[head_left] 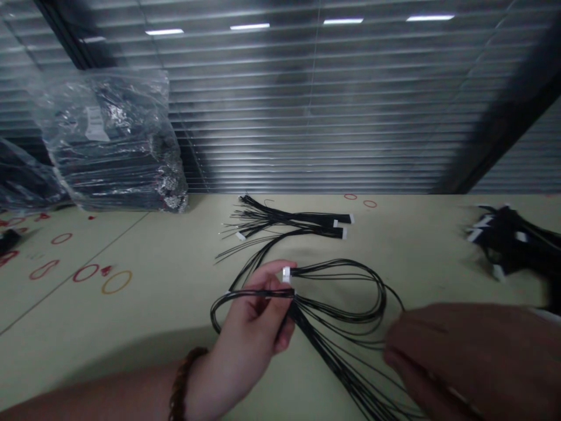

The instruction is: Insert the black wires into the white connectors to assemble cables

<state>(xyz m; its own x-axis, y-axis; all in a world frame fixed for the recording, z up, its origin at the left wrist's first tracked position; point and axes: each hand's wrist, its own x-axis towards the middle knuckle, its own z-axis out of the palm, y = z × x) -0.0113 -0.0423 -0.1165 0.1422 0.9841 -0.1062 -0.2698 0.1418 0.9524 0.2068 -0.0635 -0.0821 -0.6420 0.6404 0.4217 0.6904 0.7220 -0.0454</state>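
My left hand (249, 310) grips a loop of thin black wires, with a small white connector (286, 274) sticking out just above my fingertips. The bundle of black wires (337, 345) fans out from that grip and runs down to the lower right. My right hand (460, 356) is blurred at the right edge, its fingers next to or on these wires. I cannot tell whether it holds any. A beaded bracelet (179, 383) circles my left wrist.
Farther up the pale green table (377, 251) lies a black wire bundle (284, 219) with white-tipped ends. A blurred pile of wires (508, 240) sits at the right. Clear plastic bags of black wires (109, 140) stand at the back left, before window blinds (307, 99).
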